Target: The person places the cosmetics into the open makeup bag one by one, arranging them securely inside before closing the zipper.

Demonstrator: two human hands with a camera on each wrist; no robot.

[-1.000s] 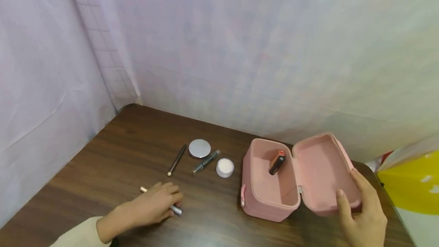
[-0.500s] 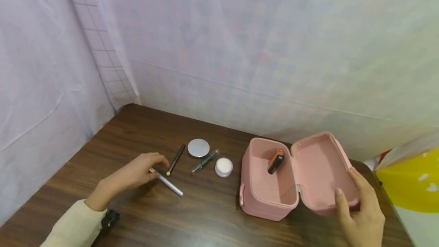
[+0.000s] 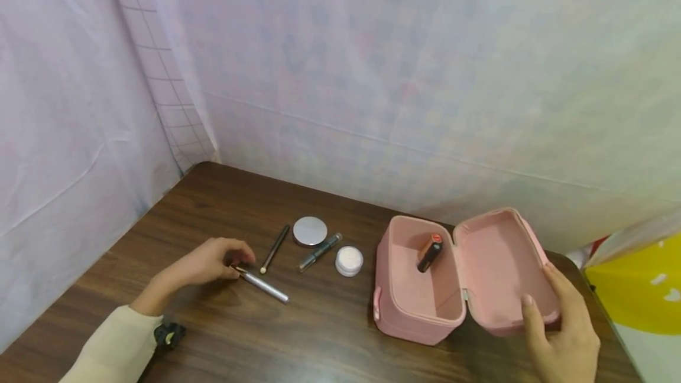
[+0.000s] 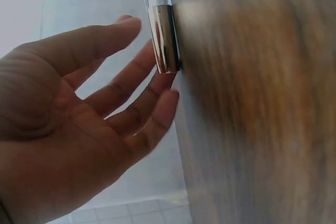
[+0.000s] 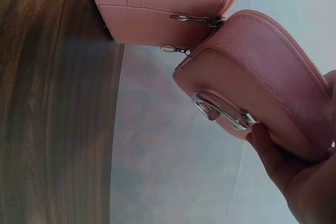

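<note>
Your left hand [image 3: 214, 262] was loosely spread at the gold end of the silver tube [image 3: 267, 288], thumb apart from it; fingertip contact was hard to tell. The tube lay on the brown table [image 3: 213, 203], near the dark pencil [image 3: 275, 247]. Your right hand [image 3: 566, 330] pinched the edge of the folded-back pink lid [image 3: 502, 270]. Inside the pink case [image 3: 412, 330], a black-and-orange stick [image 3: 430, 253] leaned at a tilt.

Soft light, pale glare on the table [image 3: 319, 344], blurry left wrist view.
</note>
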